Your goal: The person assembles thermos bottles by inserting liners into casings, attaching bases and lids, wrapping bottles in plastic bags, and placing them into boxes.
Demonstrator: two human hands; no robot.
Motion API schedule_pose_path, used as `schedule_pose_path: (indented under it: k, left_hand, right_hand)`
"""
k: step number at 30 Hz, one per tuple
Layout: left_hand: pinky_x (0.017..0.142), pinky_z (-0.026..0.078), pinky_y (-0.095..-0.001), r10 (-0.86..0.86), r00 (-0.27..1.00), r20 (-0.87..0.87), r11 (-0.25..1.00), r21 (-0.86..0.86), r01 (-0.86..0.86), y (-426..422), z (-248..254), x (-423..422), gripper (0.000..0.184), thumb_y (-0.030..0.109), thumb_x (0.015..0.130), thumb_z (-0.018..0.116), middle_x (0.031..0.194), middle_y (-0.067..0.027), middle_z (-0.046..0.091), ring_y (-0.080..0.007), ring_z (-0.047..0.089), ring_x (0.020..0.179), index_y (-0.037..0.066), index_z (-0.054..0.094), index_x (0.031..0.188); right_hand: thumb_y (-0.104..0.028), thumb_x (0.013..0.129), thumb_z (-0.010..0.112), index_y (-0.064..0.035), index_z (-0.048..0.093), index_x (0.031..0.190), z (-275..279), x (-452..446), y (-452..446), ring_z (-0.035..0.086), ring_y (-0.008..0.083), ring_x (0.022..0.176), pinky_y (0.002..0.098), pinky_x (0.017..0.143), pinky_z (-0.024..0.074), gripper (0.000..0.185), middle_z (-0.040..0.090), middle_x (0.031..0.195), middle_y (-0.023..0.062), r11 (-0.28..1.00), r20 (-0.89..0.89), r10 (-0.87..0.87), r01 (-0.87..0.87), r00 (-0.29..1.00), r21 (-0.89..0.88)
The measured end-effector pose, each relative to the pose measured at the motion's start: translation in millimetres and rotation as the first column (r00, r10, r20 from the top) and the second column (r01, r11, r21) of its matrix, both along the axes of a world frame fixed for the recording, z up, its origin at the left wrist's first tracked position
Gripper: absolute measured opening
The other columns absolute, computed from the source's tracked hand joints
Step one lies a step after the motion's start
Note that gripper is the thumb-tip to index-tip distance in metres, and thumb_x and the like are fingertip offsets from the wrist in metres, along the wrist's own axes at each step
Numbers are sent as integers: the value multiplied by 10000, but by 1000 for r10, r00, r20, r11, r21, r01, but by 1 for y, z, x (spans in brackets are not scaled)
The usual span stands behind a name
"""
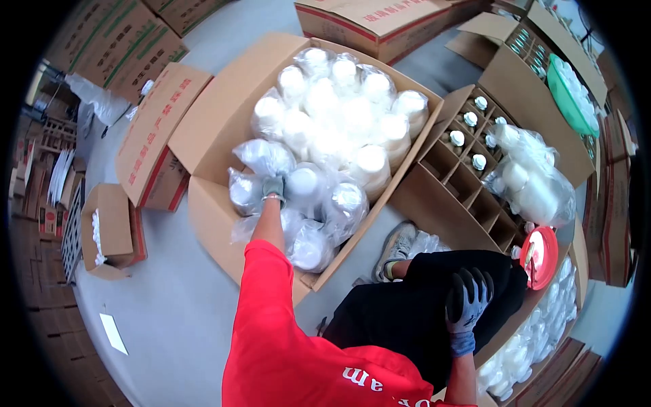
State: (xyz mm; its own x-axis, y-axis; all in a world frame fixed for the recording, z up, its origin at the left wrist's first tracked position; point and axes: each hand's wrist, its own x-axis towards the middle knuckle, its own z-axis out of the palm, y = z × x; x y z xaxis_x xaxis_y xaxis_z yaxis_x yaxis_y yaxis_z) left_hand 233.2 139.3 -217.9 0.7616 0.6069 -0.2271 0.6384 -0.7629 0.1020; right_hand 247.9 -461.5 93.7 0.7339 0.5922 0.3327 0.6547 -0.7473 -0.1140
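Note:
My left hand (274, 189), in a grey glove, reaches into the large open carton (203, 146) among white round items in clear plastic bags (305, 183). Its fingers are largely hidden by the plastic, so I cannot make out what they hold. A bunched clear bag (264, 157) lies just beyond it. My right hand (469, 298), in a grey and black glove, rests on my black-trousered knee with its fingers spread and nothing in it.
Right of the carton stands a divided box (434, 169) with white-capped bottles and a bag of white items (525, 173). A red dish (541, 258), a green basin (569, 95), a small carton (108, 230) and further boxes (380, 27) surround me.

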Motion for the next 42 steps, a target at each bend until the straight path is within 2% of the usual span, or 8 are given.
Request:
schedule_pose_path:
  k: [5,8,10,14,28,32,37,42]
  left_hand:
    - [718,529,-418,-417,908,38,891,-184,416,-1,2,-27,204,182,854,586,986,-131,710,-315,682,827,86,702,992]
    - [637,508,-403,307,917,-255,600,-696,-394,-31,149,-5,268,311,827,661,894,-88,712,-228,675,771,62,689,919]
    - [616,503,-391,-154,982,-109,968,183,172,-63,196,-3,262,305,850,648,828,-125,709,-239,683,748,50,693,892]
    - [679,493,-448,-76,928,365,903,-369,219,-134,238,50,262,334,869,623,801,-170,669,-355,642,735,77,668,848]
    - [884,489,-399,-536,368,759,384,-169,908,-478,230,275,510,273,808,718,1156,-191,620,-344,606,1040,20,563,1222]
    - [851,458,-320,-92,773,628,253,-736,628,-561,162,360,453,234,858,703,1082,-90,644,-175,584,965,-27,550,1196]
    - [954,416,-318,66,708,703,114,-711,694,-584,132,398,613,238,872,694,1285,-116,557,-207,519,1150,-43,427,1347]
    - [956,432,-321,107,902,418,-164,-888,430,-592,132,402,509,284,943,605,1267,-75,567,-189,545,1125,43,457,1367]
  right_hand:
    - [-147,728,604,-103,667,1028,6,2,2,569,290,1101,508,1019,374,309,636,1118,74,999,-28,10,-9,1000,42]
    - [-146,723,608,-114,672,1021,6,4,0,578,282,1089,502,1012,381,307,639,1110,66,998,-43,17,-14,999,57]
    - [-150,721,613,-119,675,1021,2,7,-3,577,282,1090,503,1012,383,308,639,1115,65,997,-36,39,-36,999,71]
    - [-158,723,622,-128,676,1035,7,8,-6,576,284,1097,503,1010,387,318,638,1125,63,992,-71,56,-47,996,120]
    - [-92,740,675,-102,636,1156,36,61,-59,551,307,1144,475,1026,400,418,596,1217,108,936,-197,162,-87,967,341]
    - [-33,825,634,-13,519,1269,39,146,-146,513,296,1184,380,1026,387,459,562,1217,149,661,-250,-212,327,945,675]
    - [-123,920,564,-25,641,1087,-58,300,-320,582,142,852,286,801,483,209,640,893,28,31,-764,-428,852,484,523]
    - [-379,829,670,-47,601,1204,-154,395,-355,629,246,1004,351,883,479,506,673,1105,142,508,-784,-203,747,587,428]
